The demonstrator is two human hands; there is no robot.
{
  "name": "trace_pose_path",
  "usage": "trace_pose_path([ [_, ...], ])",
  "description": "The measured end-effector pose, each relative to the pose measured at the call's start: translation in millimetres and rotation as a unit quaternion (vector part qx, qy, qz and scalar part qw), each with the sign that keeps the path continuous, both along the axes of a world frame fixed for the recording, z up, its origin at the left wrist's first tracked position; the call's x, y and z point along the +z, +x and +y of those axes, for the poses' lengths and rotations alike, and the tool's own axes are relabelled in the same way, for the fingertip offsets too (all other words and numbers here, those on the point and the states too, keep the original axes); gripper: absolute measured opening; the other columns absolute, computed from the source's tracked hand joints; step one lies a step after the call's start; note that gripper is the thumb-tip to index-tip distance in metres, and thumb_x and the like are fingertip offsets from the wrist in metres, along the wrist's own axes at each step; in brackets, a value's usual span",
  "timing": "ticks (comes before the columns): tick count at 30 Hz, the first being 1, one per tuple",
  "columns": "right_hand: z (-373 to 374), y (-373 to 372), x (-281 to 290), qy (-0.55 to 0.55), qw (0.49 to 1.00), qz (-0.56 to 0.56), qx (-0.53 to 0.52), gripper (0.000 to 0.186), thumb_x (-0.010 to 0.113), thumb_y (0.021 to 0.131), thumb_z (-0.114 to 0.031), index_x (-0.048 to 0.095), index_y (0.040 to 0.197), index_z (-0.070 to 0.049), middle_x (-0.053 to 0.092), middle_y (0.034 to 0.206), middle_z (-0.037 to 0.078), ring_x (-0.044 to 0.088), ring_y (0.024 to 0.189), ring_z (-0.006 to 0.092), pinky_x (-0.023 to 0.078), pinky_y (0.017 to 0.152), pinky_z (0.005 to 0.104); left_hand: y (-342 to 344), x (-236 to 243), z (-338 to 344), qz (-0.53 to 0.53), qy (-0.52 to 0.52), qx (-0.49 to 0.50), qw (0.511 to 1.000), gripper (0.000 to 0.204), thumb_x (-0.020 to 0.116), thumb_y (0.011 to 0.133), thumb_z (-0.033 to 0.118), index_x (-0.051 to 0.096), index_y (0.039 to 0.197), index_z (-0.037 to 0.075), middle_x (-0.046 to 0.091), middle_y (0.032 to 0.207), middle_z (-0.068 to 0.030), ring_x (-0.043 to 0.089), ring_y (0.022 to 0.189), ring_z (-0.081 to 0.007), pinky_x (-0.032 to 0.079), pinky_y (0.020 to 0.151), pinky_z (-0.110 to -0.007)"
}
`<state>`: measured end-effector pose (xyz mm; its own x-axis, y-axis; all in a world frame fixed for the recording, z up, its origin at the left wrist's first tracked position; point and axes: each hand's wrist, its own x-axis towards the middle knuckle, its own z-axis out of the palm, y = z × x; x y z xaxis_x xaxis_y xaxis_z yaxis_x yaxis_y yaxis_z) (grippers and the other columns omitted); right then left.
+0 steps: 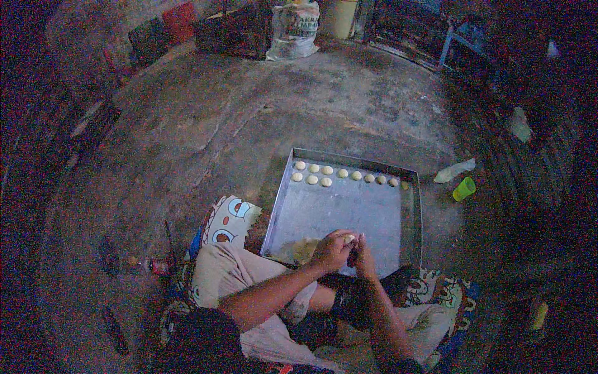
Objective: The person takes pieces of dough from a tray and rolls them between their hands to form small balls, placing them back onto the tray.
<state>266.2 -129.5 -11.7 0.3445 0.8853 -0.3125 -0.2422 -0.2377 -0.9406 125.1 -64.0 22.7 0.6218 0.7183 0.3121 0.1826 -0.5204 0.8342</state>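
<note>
Over the near part of a shallow metal tray (pixel 349 215), my two hands are close together. My left hand (pixel 333 252) is closed, with a small pale piece of dough (pixel 349 239) showing at its thumb side. Beside it, my right hand (pixel 365 257) is seen edge-on, fingers fairly straight and palm toward the left hand; its inner side is mostly hidden. A larger lump of dough (pixel 303 250) lies in the tray's near left corner, partly behind my left hand. Several small round dough balls (pixel 327 169) sit in rows along the tray's far side.
A green cup (pixel 464 189) lies tipped on the floor right of the tray, near a pale crumpled bag (pixel 454 171). My crossed legs (pixel 243 268) rest on a cartoon-print mat (pixel 227 218). Far back stand a white sack (pixel 293 34) and a red container (pixel 179 22).
</note>
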Motion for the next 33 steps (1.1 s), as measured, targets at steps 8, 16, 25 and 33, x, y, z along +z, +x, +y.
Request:
trace_pose_path([
  [8, 3, -12, 1, -0.014, 0.994, -0.108, -0.007, 0.049, 0.05, 0.095, -0.051, 0.065, 0.08, -0.006, 0.059, 0.069, 0.001, 0.051, 0.056, 0.0112, 0.038, 0.049, 0.0275, 6, -41, 12, -0.016, -0.072, -0.132, 0.989, 0.049, 0.056, 0.085, 0.01, 0.046, 0.132, -0.002, 0.054, 0.127, -0.0226, 0.054, 0.118, -0.0329, 0.041, 0.102, -0.04],
  [16, 16, -4, -23, 0.022, 0.97, -0.229, 0.078, 0.048, 0.046, 0.094, -0.042, 0.07, 0.085, -0.001, 0.065, 0.07, 0.01, 0.061, 0.062, 0.0193, 0.047, 0.056, 0.0376, -4, -78, 21, -0.038, -0.145, -0.175, 0.973, 0.046, 0.058, 0.09, 0.013, 0.042, 0.131, -0.001, 0.061, 0.118, -0.0175, 0.058, 0.113, -0.0269, 0.045, 0.099, -0.039],
  [25, -36, 123, 0, -0.06, 0.987, -0.133, 0.073, 0.056, 0.049, 0.093, -0.055, 0.071, 0.091, -0.003, 0.064, 0.073, 0.005, 0.058, 0.068, 0.0149, 0.046, 0.06, 0.0338, 100, 34, -31, 0.118, -0.141, -0.121, 0.975, 0.038, 0.061, 0.084, 0.013, 0.051, 0.119, 0.001, 0.063, 0.112, -0.0154, 0.059, 0.109, -0.0271, 0.046, 0.095, -0.041],
  [33, -109, 231, 179, -0.023, 0.994, -0.088, 0.059, 0.048, 0.052, 0.096, -0.047, 0.068, 0.098, -0.002, 0.062, 0.077, 0.0, 0.057, 0.07, 0.0124, 0.047, 0.061, 0.0299, 236, 132, -97, 0.033, -0.161, -0.132, 0.978, 0.047, 0.052, 0.092, 0.013, 0.042, 0.136, 0.001, 0.052, 0.133, -0.0154, 0.05, 0.122, -0.0251, 0.04, 0.104, -0.037],
])
